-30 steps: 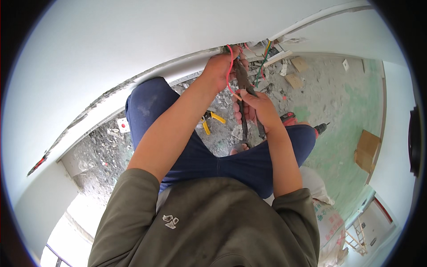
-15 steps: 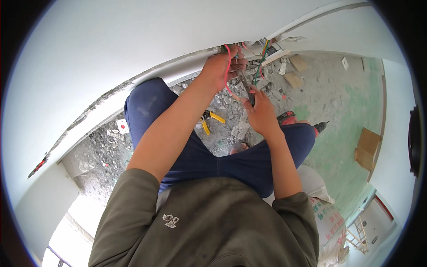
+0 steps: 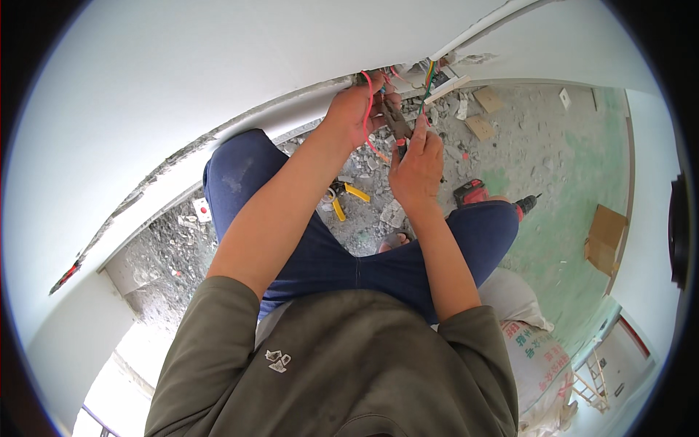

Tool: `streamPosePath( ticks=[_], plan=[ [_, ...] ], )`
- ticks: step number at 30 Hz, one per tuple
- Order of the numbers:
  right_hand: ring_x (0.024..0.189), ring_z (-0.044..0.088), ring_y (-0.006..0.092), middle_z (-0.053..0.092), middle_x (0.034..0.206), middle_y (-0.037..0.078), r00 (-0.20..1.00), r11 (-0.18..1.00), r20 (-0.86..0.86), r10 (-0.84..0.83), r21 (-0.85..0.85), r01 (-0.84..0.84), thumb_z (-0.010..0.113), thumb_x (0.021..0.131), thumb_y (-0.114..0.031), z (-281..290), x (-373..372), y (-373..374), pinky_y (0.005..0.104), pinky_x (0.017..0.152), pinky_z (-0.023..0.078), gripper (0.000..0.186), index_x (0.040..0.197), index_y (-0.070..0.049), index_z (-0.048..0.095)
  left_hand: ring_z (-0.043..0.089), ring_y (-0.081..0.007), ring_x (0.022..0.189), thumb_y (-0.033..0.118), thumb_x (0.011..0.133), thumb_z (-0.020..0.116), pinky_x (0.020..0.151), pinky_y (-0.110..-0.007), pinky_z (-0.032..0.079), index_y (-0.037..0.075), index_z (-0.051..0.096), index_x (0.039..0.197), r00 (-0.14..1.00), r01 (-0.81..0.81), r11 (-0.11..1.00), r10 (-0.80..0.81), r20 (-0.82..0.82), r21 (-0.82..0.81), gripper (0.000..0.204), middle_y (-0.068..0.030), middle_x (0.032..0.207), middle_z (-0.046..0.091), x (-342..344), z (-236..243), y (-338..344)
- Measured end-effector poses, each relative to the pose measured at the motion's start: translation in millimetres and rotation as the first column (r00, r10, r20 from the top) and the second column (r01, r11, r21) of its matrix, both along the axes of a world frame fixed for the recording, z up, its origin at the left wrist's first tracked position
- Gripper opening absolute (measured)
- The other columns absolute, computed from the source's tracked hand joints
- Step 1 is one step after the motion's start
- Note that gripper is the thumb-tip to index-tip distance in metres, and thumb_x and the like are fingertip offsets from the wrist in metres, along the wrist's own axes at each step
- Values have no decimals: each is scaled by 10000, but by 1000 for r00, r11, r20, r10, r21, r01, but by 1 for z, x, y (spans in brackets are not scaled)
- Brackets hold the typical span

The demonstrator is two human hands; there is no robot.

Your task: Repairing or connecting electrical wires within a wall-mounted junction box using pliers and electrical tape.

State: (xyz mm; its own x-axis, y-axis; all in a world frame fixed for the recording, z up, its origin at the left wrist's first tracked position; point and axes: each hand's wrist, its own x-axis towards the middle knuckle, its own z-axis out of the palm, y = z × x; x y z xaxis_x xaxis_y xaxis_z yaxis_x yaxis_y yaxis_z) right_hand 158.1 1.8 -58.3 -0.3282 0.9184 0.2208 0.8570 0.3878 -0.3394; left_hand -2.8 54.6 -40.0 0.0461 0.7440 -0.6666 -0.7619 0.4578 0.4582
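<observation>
The right hand [image 3: 419, 166] is closed around the pliers [image 3: 395, 120], which point toward the left hand [image 3: 352, 111] near the wall [image 3: 218, 65]. That hand curls by the red wire [image 3: 370, 91]; its grip I cannot tell. Steady pliers, fingertips clear of the jaws, should serve best.

Brown cardboard [image 3: 606, 240], printed white sack [image 3: 537, 360], ladder [image 3: 588, 391]

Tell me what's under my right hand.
Dark pliers show past your right hand, head toward your left hand; most of the handles and anything else beneath are covered.
</observation>
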Motion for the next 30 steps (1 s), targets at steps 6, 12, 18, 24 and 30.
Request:
streamPosePath(
  ticks=[6,12,18,24,30],
  plan=[
    [996,481,360,460,1092,182,999,997,24,-39,74,37,706,736,-133,-12,-4,6,461,811,419,830,1417,17,256,628,-220,829,329,916,608,794,-388,529,52,584,978,999,-35,999,35,28,-3,285,-89,874,633,0,-1,1],
    [999,479,355,467,1111,171,997,992,-21,-73,106,75,698,741,-110,-14,-1,5,469,851,402,829,1430,-2,250,628,-244,828,310,913,614,806,-421,536,38,574,965,996,-41,999,43,77,-25,281,-109,866,625,0,1,3],
    [1001,478,351,465,1137,171,997,991,-28,-70,110,73,709,726,-105,-16,-3,7,469,861,396,856,1437,-7,241,627,-270,837,311,909,618,813,-469,545,22,565,943,994,-49,999,50,96,-18,296,-130,871,620,0,-1,3],
    [1008,480,352,458,1155,174,997,990,-28,-67,121,70,716,722,-115,-19,-4,8,468,863,395,861,1436,-14,245,625,-276,861,322,910,614,816,-464,543,26,566,927,995,-45,999,46,92,-16,300,-128,875,622,-1,-3,3],
    [1007,479,354,460,1151,176,995,987,-45,-86,132,92,712,723,-109,-29,-6,12,466,874,398,845,1430,-17,259,626,-275,866,324,913,610,819,-455,540,27,566,925,997,-33,999,36,73,-37,300,-126,873,625,-1,1,4]
  ],
)
